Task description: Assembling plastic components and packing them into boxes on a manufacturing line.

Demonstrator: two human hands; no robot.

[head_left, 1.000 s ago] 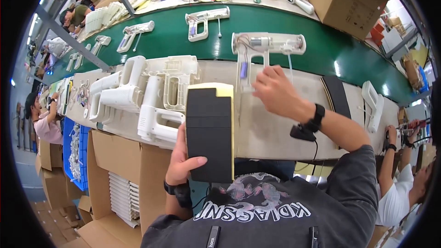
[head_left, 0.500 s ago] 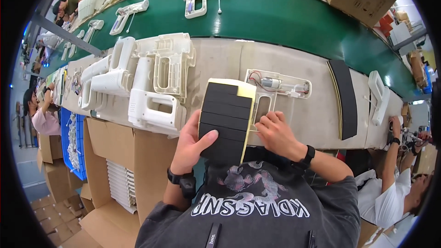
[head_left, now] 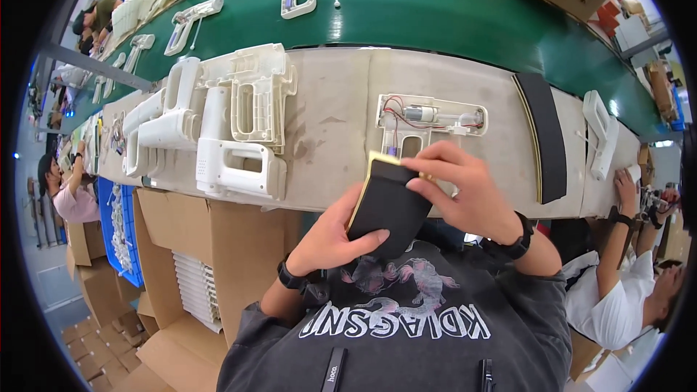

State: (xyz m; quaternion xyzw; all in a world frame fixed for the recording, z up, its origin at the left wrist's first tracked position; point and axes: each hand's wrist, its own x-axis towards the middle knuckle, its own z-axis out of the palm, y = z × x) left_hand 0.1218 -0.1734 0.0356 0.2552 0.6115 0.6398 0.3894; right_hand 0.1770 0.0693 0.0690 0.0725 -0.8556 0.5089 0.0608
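My left hand [head_left: 335, 236] grips a black foam sheet [head_left: 392, 210] with yellow backing, its thumb lying across the front. At the sheet's upper right edge, the fingers of my right hand [head_left: 472, 185] pinch the foam; whether a separate strip is between them I cannot tell. Just beyond the hands lies an open white gun-shaped half-shell [head_left: 472, 122] with a silver motor [head_left: 421, 112] and red wires. My right hand hides part of its handle.
White shells [head_left: 258, 94] are piled at left, above an open cardboard box [head_left: 178, 221]. At right lie curved black foam sheets [head_left: 539, 138] and a white gun-shaped piece [head_left: 600, 138]. Half-shells sit on the green belt [head_left: 406, 7] beyond. A co-worker [head_left: 617, 283] works at far right.
The foam sheet has tilted and dropped lower and right, with its yellow backing now showing along the top. My right hand has risen from beside it to pinch its upper edge.
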